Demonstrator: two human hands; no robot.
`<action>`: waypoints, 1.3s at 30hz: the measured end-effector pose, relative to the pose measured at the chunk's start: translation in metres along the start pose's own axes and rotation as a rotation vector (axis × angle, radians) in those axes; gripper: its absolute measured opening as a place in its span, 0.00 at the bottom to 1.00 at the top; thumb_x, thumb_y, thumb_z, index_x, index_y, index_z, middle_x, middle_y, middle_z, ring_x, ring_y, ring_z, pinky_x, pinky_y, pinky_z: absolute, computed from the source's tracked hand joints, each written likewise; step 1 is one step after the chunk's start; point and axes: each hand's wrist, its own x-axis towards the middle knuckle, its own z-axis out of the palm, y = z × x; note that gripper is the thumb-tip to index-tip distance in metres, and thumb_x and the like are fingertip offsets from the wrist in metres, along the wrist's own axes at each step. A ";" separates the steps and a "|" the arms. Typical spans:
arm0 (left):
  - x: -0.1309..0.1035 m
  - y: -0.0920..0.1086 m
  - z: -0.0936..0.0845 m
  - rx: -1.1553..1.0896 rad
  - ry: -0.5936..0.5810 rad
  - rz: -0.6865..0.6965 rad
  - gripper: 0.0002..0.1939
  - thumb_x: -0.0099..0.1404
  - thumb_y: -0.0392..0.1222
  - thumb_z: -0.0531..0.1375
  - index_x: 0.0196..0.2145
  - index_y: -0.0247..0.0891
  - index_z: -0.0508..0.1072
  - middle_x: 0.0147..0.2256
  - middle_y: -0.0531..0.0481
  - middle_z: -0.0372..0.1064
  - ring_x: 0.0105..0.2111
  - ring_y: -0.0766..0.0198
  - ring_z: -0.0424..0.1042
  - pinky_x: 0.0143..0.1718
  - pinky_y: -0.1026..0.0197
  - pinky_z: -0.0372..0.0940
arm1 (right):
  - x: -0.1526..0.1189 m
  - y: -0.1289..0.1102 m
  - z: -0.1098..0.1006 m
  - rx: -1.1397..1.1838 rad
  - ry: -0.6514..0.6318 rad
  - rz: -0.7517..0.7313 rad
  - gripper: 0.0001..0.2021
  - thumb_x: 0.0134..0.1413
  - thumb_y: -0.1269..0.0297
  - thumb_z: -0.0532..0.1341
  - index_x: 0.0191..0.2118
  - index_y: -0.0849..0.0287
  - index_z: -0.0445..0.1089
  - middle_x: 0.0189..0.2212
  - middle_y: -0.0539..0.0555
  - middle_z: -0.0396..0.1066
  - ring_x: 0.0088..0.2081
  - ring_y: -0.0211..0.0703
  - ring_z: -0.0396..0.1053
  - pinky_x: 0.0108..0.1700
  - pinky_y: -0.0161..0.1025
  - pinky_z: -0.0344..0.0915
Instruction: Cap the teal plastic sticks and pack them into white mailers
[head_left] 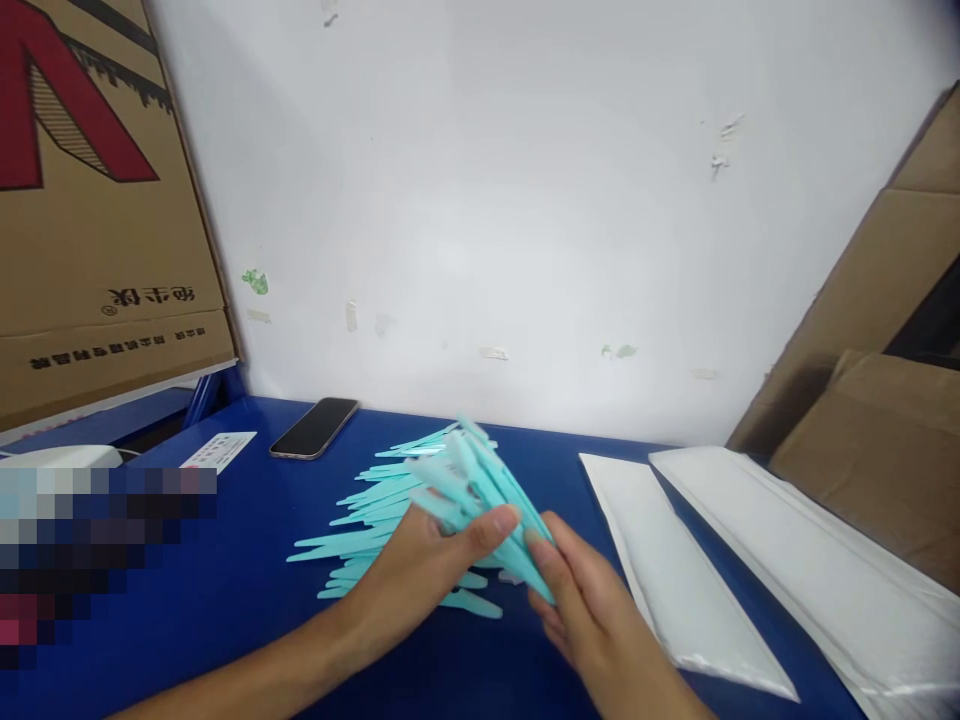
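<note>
A bundle of long, thin turquoise plastic pieces with tapered ends [499, 480] is held up between my two hands, above the table's middle. My left hand [442, 560] is closed round its left side, thumb across the front. From the right, my right hand [589, 610] grips the lower end with its fingers wrapped about it. The bundle's upper end is smeared, so its exact shape cannot be made out. Behind and below my left hand, a pile of similar turquoise pieces [375, 497] lies spread on the blue table [247, 590], partly hidden by my left hand and the bundle.
Flat white packages [675, 570] [795, 560] lie to the right, beside brown cardboard [885, 450]. At the back left are a phone [315, 428] and a printed card [220, 452]. A large printed carton [97, 230] stands left. A white wall [525, 200] rises behind.
</note>
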 end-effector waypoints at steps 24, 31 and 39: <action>-0.033 0.008 0.020 0.153 -0.104 0.207 0.23 0.63 0.51 0.61 0.20 0.40 0.53 0.18 0.57 0.47 0.20 0.69 0.45 0.21 0.59 0.46 | 0.068 0.014 -0.103 -1.593 0.248 0.057 0.38 0.67 0.40 0.46 0.66 0.69 0.61 0.33 0.72 0.79 0.35 0.68 0.78 0.37 0.56 0.69; -0.027 0.008 0.013 0.260 -0.195 0.244 0.18 0.60 0.38 0.60 0.20 0.40 0.54 0.18 0.57 0.49 0.19 0.69 0.47 0.21 0.61 0.47 | 0.067 0.007 -0.095 -1.511 0.093 -0.047 0.31 0.68 0.53 0.49 0.70 0.65 0.53 0.42 0.68 0.78 0.40 0.64 0.77 0.37 0.50 0.68; -0.024 0.012 0.008 0.322 -0.024 0.171 0.20 0.68 0.50 0.56 0.21 0.40 0.57 0.21 0.56 0.50 0.22 0.66 0.51 0.22 0.61 0.52 | 0.063 -0.030 -0.095 -1.171 0.132 -0.357 0.26 0.64 0.54 0.55 0.65 0.55 0.63 0.53 0.60 0.76 0.49 0.61 0.75 0.49 0.51 0.68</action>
